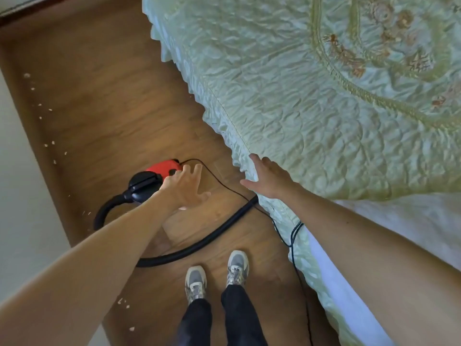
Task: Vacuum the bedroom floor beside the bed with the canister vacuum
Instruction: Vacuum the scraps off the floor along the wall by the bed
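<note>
A small red and black canister vacuum (152, 179) stands on the brown wood floor (104, 96) beside the bed (324, 96). Its black hose (199, 243) curves from the front, loops past my feet and runs under the bed's edge. My left hand (185, 187) is stretched out with spread fingers just over the vacuum's right side, holding nothing. My right hand (268, 178) is also open, fingers straight, at the frilled edge of the pale green bedspread. White crumbs (46, 145) lie scattered along the floor's left side.
A thin black power cord (293, 242) runs from the vacuum's rear across the floor and down along the bed. My two grey shoes (217, 278) stand on the floor below the hose. A pale wall (22, 196) borders the floor on the left.
</note>
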### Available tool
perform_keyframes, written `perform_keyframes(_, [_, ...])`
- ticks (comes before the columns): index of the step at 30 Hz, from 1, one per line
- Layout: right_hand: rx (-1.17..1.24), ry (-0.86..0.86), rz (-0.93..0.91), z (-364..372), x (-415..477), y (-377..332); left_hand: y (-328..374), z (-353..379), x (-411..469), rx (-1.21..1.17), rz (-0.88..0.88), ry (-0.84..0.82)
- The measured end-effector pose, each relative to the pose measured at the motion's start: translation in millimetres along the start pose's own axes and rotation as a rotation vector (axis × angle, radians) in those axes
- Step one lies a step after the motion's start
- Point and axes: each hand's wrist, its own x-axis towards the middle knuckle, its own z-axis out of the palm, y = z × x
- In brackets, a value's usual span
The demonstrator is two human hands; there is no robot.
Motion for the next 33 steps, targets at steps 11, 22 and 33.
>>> perform_keyframes(11, [0.051, -0.18, 0.037, 187.6, 51.9, 33.7, -35.8, 164.0, 66.9, -0.054, -0.058, -0.22])
perform_keyframes(22, [0.059, -0.33, 0.113, 313.3, 91.9, 67.7, -55.9, 295.0, 117.2, -0.064, -0.042, -0.355])
perform_keyframes(33, [0.157, -0.388, 0.205, 397.3, 136.6, 100.7, -58.1, 390.5, 166.8, -0.053, -0.02, -0.424])
